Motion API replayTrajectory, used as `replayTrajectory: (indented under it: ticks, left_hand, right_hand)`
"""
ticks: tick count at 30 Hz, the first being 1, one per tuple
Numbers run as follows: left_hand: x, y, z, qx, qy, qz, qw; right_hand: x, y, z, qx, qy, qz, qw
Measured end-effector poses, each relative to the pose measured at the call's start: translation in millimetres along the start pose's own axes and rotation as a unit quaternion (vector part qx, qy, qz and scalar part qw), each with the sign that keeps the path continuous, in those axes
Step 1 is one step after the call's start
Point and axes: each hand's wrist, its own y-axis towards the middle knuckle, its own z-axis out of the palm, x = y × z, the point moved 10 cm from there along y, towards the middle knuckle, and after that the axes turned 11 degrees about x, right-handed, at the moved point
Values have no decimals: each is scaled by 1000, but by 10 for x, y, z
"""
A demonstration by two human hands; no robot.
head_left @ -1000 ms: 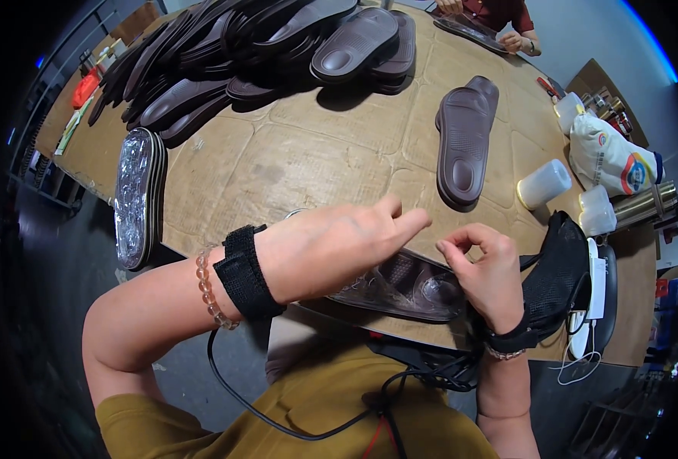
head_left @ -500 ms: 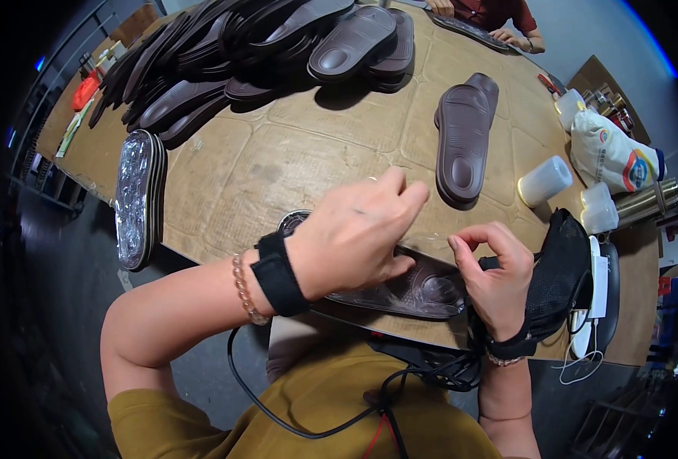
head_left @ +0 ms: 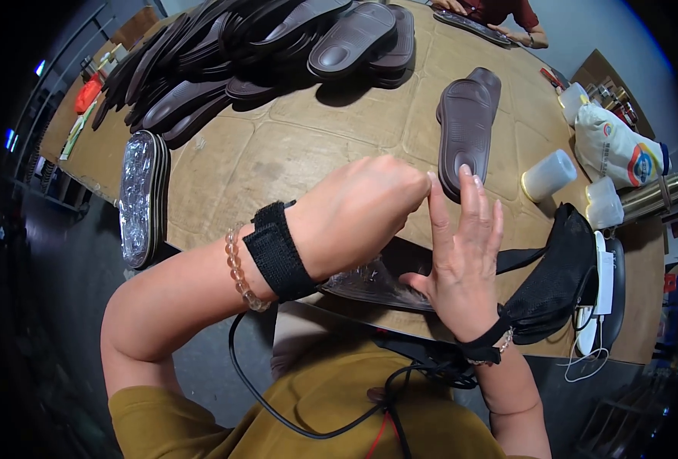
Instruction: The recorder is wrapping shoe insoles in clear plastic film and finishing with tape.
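Observation:
My left hand [head_left: 365, 214] is curled closed over a dark brown shoe sole [head_left: 381, 279] at the table's near edge. Its fingertips are turned away, and whatever they hold is hidden. Shiny clear film covers part of that sole. My right hand [head_left: 465, 264] is open, fingers stretched upward and thumb held out over the sole's right end. Its index fingertip meets the knuckle side of my left hand in the picture; whether they touch I cannot tell. Beyond the right fingertips lies a pair of brown soles [head_left: 465, 122], one overlapping the other.
Film-wrapped soles [head_left: 141, 199] stand stacked at the left edge. A large heap of brown soles [head_left: 224, 46] fills the far left. On the right are clear plastic rolls [head_left: 547, 177], a white bag [head_left: 618, 145], a black mesh bag [head_left: 553, 283] and a power strip [head_left: 603, 279]. Another person [head_left: 499, 15] handles a sole opposite.
My right hand has opened from a pinch and moved up and left toward my left hand. My left hand has turned over further, its fingers now hidden.

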Motion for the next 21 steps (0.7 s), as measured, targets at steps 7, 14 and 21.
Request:
replayTrajectory:
  ticks: [7,14,21]
  left_hand:
    - [69,174,-108,28,-62,-5,998]
    - [162,233,-68,73,-76,-10,994]
    - [158,203,-4,74,-74,-10,994]
  right_hand:
    - [-22,16,81,16,-24,9,1000]
    - [-97,0,59,-10,21,14,1000]
    - [-291,-6,-156,-129,129,-17,983]
